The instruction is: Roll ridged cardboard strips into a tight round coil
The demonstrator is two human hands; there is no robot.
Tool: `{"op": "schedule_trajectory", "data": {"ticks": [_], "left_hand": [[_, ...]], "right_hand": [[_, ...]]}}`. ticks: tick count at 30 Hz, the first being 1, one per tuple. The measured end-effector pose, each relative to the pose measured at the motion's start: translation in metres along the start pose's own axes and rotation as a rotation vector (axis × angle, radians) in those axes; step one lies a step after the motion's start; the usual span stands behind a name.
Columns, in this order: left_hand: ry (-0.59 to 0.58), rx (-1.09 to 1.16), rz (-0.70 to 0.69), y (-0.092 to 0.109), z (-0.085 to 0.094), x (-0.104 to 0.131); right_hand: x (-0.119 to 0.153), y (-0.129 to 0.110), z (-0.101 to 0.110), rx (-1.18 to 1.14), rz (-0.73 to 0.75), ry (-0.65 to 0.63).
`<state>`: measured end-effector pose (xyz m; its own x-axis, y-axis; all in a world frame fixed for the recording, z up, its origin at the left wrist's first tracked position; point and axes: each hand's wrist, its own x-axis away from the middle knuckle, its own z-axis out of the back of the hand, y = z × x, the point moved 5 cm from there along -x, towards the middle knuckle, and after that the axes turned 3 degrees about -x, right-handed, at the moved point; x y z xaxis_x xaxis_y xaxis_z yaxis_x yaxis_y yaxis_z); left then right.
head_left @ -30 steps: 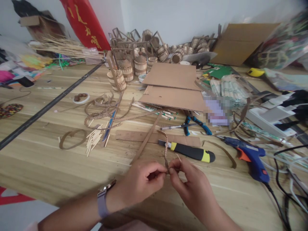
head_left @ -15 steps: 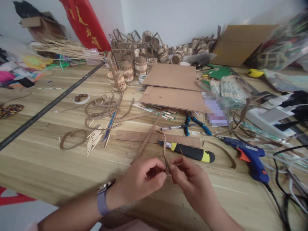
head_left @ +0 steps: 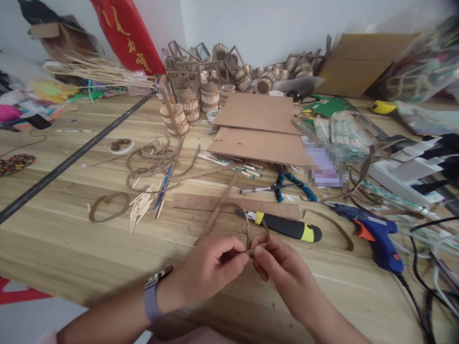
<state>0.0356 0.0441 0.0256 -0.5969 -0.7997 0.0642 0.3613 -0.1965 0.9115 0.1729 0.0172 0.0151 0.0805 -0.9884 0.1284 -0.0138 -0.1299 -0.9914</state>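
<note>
Between my two hands is a narrow brown braided strip (head_left: 246,223), its worked length curving up and away from my fingertips. My left hand (head_left: 218,263) pinches it between thumb and forefinger. Just to the right, my right hand (head_left: 281,270) is closed on the same strip, and a loose brown end (head_left: 266,231) loops up over its fingers. The fingertips of both hands almost touch. Right beyond them lies a black and yellow utility knife (head_left: 287,225) on the table, with a flat cardboard strip (head_left: 201,204) behind it.
A blue glue gun (head_left: 376,234) with its cord lies at right. Blue-handled pliers (head_left: 296,186) and cardboard sheets (head_left: 254,143) are beyond the knife. Short sticks (head_left: 141,208) and coiled braid (head_left: 150,160) lie left; small slatted buckets (head_left: 188,102) stand at the back.
My right fingers have shifted on the strip, and its loose end now curls higher above them. The braided length has moved slightly. My left hand stays almost in place.
</note>
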Motion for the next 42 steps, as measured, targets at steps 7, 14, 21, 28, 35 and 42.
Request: {"op": "schedule_trajectory", "data": {"ticks": [7, 14, 21, 28, 35, 42], "left_hand": [[-0.020, 0.094, 0.020, -0.002, 0.000, 0.000], [0.034, 0.078, 0.023, -0.003, 0.002, -0.001], [0.030, 0.218, 0.088, -0.010, 0.001, -0.003], [0.109, 0.387, 0.124, -0.016, 0.006, -0.006], [0.181, 0.798, 0.115, -0.027, 0.003, -0.008], [0.185, 0.796, 0.092, -0.028, -0.001, -0.005]], "right_hand": [[-0.003, 0.005, 0.005, -0.240, -0.078, 0.043], [-0.003, 0.010, 0.012, -0.286, -0.062, 0.146], [-0.009, -0.001, 0.047, -0.331, 0.044, 0.408], [0.005, -0.020, 0.036, 0.637, -0.024, -0.435], [-0.006, -0.009, 0.045, 0.920, -0.093, -0.264], [-0.006, -0.015, 0.026, 0.441, 0.172, -0.041]]}}
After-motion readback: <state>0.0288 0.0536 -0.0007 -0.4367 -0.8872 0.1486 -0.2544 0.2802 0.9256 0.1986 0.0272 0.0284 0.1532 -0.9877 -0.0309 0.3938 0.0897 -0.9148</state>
